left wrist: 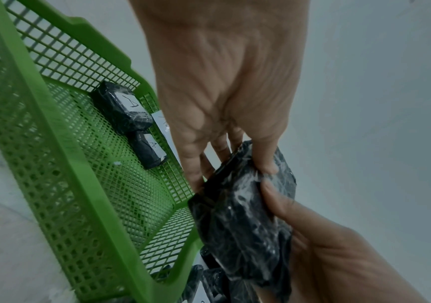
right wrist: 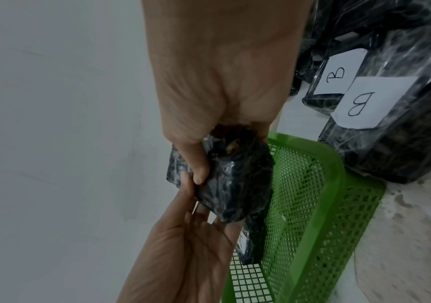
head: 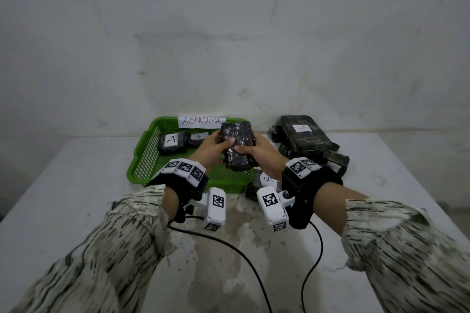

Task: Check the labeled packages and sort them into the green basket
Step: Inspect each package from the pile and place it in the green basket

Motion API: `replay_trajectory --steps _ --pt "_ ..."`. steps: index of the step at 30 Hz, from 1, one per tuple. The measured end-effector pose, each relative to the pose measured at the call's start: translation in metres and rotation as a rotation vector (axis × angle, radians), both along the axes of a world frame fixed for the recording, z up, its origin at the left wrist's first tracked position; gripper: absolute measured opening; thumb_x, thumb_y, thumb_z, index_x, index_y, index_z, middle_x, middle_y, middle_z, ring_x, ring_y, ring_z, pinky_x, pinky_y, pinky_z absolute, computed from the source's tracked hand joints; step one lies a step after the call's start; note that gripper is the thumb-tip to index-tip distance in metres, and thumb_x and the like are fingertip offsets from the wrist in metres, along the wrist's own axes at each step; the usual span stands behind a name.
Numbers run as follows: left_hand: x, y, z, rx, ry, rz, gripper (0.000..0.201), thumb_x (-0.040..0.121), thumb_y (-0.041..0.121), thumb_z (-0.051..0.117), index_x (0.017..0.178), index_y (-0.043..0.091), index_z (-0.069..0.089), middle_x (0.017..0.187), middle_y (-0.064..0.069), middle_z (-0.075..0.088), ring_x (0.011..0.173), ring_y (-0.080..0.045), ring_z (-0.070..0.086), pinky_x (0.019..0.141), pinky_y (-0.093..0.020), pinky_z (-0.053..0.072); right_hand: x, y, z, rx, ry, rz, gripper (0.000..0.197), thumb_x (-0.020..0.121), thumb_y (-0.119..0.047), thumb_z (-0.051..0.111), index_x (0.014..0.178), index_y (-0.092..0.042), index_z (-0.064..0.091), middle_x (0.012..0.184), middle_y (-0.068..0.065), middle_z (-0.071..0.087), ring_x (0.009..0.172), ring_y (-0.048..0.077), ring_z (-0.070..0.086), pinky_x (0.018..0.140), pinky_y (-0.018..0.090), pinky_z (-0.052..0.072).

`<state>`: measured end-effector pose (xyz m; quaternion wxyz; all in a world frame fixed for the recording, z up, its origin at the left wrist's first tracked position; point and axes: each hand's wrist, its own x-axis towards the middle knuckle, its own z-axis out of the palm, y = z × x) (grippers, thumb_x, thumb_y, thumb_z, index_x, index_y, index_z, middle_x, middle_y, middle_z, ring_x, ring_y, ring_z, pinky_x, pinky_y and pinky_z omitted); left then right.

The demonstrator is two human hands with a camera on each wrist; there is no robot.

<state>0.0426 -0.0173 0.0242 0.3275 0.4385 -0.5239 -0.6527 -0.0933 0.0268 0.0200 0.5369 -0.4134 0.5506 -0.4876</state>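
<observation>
Black wrapped package [head: 237, 146] was held above green basket [head: 142, 160], both hands clasped round it: left hand [head: 212, 147], right hand [head: 259, 154]. Two A-labelled packages [head: 171, 143] lay in basket's far left corner.
Left wrist view: thumb pressed on package top, fingers curled beneath.
Right wrist view: right thumb pinched package; B-labelled packages [right wrist: 396, 114] sat just beside basket.
</observation>
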Motion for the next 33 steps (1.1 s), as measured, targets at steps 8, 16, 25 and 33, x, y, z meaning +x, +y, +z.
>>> replay_trajectory --steps 8,16,25,33 --pt "0.0 -0.003 -0.009 0.019 0.077 0.072 0.052 0.092 0.003 0.052 0.141 0.006 0.035 0.137 -0.019 0.048 0.119 -0.033 0.052 0.081 -0.039 0.05 -0.003 0.0 0.001 -0.015 -0.006 0.063 0.061 0.075 0.011 0.069 0.13 -0.007 0.048 0.117 0.015 0.064 0.105 0.029 0.063 0.094 0.04 0.052" --pt "-0.001 -0.003 -0.012 0.031 0.081 0.083 0.064 0.088 -0.001 0.057 0.145 0.008 0.03 0.133 -0.024 0.051 0.119 -0.036 0.053 0.094 -0.041 0.047 -0.008 -0.004 -0.005 -0.007 -0.141 0.072 0.067 0.077 0.015 0.064 0.138 -0.005 0.044 0.125 0.02 0.061 0.113 0.032 0.06 0.098 0.038 0.049" --pt "-0.001 -0.004 -0.005 -0.045 -0.079 0.08 0.053 0.091 0.002 0.052 0.14 0.019 0.04 0.124 -0.016 0.055 0.113 -0.029 0.055 0.093 -0.044 0.046 -0.011 0.001 -0.001 -0.035 -0.068 0.017 0.048 0.089 -0.013 0.063 0.133 -0.024 0.047 0.104 0.012 0.062 0.093 0.023 0.063 0.08 0.035 0.051" --pt "-0.003 0.002 0.0 0.044 0.106 0.052 0.034 0.094 0.02 0.054 0.127 0.022 0.049 0.126 -0.012 0.056 0.11 -0.026 0.056 0.071 -0.037 0.051 -0.016 -0.008 0.0 0.011 -0.019 -0.039 0.017 0.087 -0.031 0.067 0.087 -0.024 0.051 0.087 -0.005 0.06 0.081 0.013 0.057 0.08 0.035 0.039"
